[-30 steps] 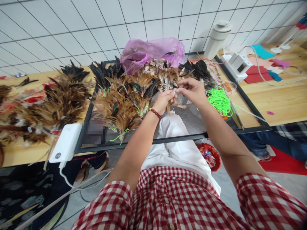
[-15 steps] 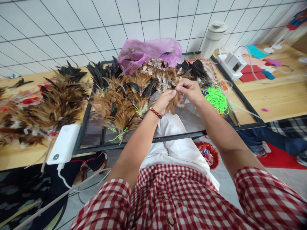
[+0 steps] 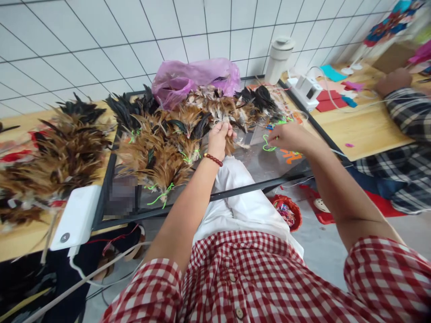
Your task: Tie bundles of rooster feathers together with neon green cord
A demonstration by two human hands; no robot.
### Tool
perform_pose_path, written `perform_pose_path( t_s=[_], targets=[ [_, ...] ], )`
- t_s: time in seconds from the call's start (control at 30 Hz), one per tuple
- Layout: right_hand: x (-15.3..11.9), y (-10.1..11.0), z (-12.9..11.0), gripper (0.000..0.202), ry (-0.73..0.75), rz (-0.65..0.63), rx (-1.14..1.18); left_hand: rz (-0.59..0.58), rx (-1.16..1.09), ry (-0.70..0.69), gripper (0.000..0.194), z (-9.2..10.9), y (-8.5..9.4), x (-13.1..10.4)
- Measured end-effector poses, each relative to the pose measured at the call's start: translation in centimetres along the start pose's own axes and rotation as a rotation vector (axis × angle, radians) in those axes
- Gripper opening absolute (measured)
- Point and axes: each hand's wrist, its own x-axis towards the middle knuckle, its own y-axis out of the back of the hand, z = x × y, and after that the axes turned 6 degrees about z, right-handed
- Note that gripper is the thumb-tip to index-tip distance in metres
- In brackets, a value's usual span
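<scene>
My left hand [image 3: 219,137], with a beaded bracelet at the wrist, is closed on a small bunch of brown feathers [image 3: 230,147] over the black-framed tray [image 3: 249,187]. To the right, my right hand [image 3: 290,136] is over the bright green cords [image 3: 268,147], fingers pinched together; some green strands show at its fingertips. An orange cut-out piece [image 3: 291,156] lies just below that hand. Brown feather bundles tied with green cord [image 3: 164,195] cover the tray's left part. Black feathers [image 3: 261,99] and pale brown ones lie behind my hands.
A pink plastic bag [image 3: 195,78] and a white bottle [image 3: 279,58] stand at the tiled wall. A white power bank [image 3: 76,217] is left of the tray, near more feathers [image 3: 70,157]. At right are a white power strip [image 3: 305,92] and another person's plaid sleeve [image 3: 407,110].
My right hand has left the feathers beside my left hand and moved right to the green cords. A person's hand and sleeve have come into view at the far right. The view has shifted.
</scene>
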Motion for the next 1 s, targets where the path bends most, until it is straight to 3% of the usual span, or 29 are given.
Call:
perform_pose_path(
  t_s=[0.07, 0.13, 0.2, 0.27, 0.33, 0.43, 0.6, 0.7, 0.8, 0.9, 1.0],
  targets=[
    [-1.3, -1.6, -0.4, 0.013, -0.027, -0.007, -0.039, -0.004, -0.021, -0.013, 0.031, 0.2, 0.0, 0.1],
    [-1.9, -2.9, -0.8, 0.012, -0.051, 0.081, -0.036, -0.014, -0.024, -0.037, 0.031, 0.2, 0.1, 0.2],
    [-2.0, -2.7, -0.8, 0.013, -0.057, 0.136, -0.017, -0.031, 0.007, -0.069, 0.031, 0.1, 0.2, 0.4],
    [-1.7, -1.0, -0.2, 0.012, -0.077, 0.228, 0.12, -0.062, 0.066, -0.12, 0.03, 0.0, 0.3, 0.5],
    [-1.1, 1.4, 0.8, 0.009, -0.102, 0.396, 0.559, -0.11, 0.132, -0.187, 0.029, 0.0, 0.4, 0.4],
    [0.3, 4.0, 1.5, 0.013, -0.018, 0.259, 0.867, -0.192, 0.199, -0.249, 0.029, 0.4, 0.4, 0.0],
    [3.2, 3.3, -1.6, 0.013, 0.116, 0.084, 0.736, -0.298, 0.259, -0.257, 0.033, 1.0, 0.3, -0.7],
    [4.5, 1.8, -4.2, 0.013, 0.205, 0.147, 0.608, -0.309, 0.371, -0.306, 0.03, 0.8, 0.3, -0.6],
    [5.4, 0.4, -5.9, 0.016, 0.252, 0.232, 0.57, -0.197, 0.414, -0.282, 0.029, 0.5, 0.4, -0.4],
    [5.9, -0.6, -5.9, 0.023, 0.23, 0.276, 0.568, -0.073, 0.32, -0.202, 0.033, 0.4, 0.5, -0.2],
    [5.4, -0.7, -3.2, 0.027, 0.188, 0.214, 0.479, -0.022, 0.226, -0.147, 0.034, 0.5, 0.6, -0.1]
  ],
)
